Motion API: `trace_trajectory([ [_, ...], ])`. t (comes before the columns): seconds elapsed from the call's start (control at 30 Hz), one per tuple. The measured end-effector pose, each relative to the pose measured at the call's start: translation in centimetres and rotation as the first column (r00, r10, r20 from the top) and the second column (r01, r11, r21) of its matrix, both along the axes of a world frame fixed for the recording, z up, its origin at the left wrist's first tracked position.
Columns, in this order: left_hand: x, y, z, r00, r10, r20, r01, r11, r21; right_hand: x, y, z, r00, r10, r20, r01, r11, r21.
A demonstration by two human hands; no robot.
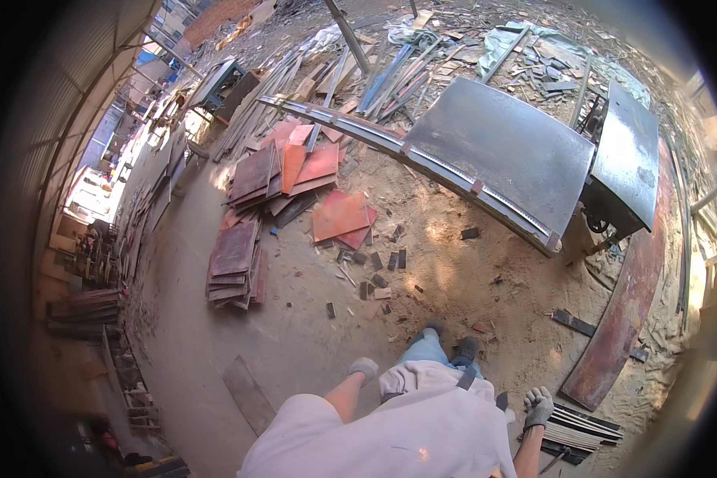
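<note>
My left hand (364, 368), in a pale grey work glove, hangs by my hip over bare ground. It touches no object that I can see, and its fingers are too foreshortened to read. Out to my right, my gloved right hand (538, 408) has its fingers curled in, with nothing visible in them. Close beside it lies a stack of thin dark-faced boards (581, 430) with pale edges. A flat brown board (248, 394) rests on the ground to the left of my left hand.
Ahead stands a metal-topped work table (502, 151) with a long rail (358, 131) and a metal-covered machine (625, 159). Reddish board piles (235, 251), loose orange boards (340, 217) and small offcuts (380, 280) lie ahead. A long reddish board (625, 319) lies right.
</note>
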State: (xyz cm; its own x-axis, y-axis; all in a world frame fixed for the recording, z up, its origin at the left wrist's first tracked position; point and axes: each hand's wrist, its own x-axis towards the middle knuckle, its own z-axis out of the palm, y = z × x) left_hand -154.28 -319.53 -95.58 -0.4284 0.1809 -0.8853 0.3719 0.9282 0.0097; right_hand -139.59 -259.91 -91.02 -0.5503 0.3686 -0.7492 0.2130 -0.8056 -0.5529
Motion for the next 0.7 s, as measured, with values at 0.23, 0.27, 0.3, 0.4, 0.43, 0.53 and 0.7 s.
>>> trace_trajectory([
  [0.23, -13.4, 5.0, 0.9, 0.566, 0.818, 0.1, -0.646, 0.364, 0.671, 12.2, -8.7, -3.4, 0.78, 0.016, 0.626, 0.041, 0.996, -0.076],
  [0.27, -15.1, 4.9, 1.2, 0.549, 0.828, 0.113, -0.61, 0.304, 0.732, 12.3, -10.4, -3.5, 0.758, 0.019, 0.652, 0.01, 0.999, -0.041],
  [0.3, -16.8, 5.1, 1.3, 0.534, 0.832, 0.153, -0.574, 0.223, 0.788, 12.0, -11.8, -4.0, 0.749, 0.03, 0.661, -0.017, 1.0, -0.026],
  [0.4, -21.2, 7.0, -0.3, 0.404, 0.784, 0.472, -0.687, -0.081, 0.723, 10.2, -13.8, -6.3, 0.748, 0.033, 0.662, -0.045, 0.999, 0.002],
  [0.43, -21.8, 7.6, -1.2, 0.41, 0.729, 0.548, -0.666, -0.171, 0.726, 9.7, -13.7, -7.3, 0.706, 0.054, 0.706, -0.043, 0.998, -0.034],
  [0.53, -21.6, 9.1, -4.1, 0.285, 0.858, 0.428, -0.856, 0.027, 0.516, 9.9, -11.5, -9.7, 0.878, -0.062, 0.475, 0.037, 0.997, 0.062],
  [0.7, -16.9, 5.8, -6.4, 0.892, -0.429, -0.141, 0.451, 0.84, 0.303, 12.1, -11.9, -9.1, 0.925, -0.29, 0.246, 0.334, 0.929, -0.161],
])
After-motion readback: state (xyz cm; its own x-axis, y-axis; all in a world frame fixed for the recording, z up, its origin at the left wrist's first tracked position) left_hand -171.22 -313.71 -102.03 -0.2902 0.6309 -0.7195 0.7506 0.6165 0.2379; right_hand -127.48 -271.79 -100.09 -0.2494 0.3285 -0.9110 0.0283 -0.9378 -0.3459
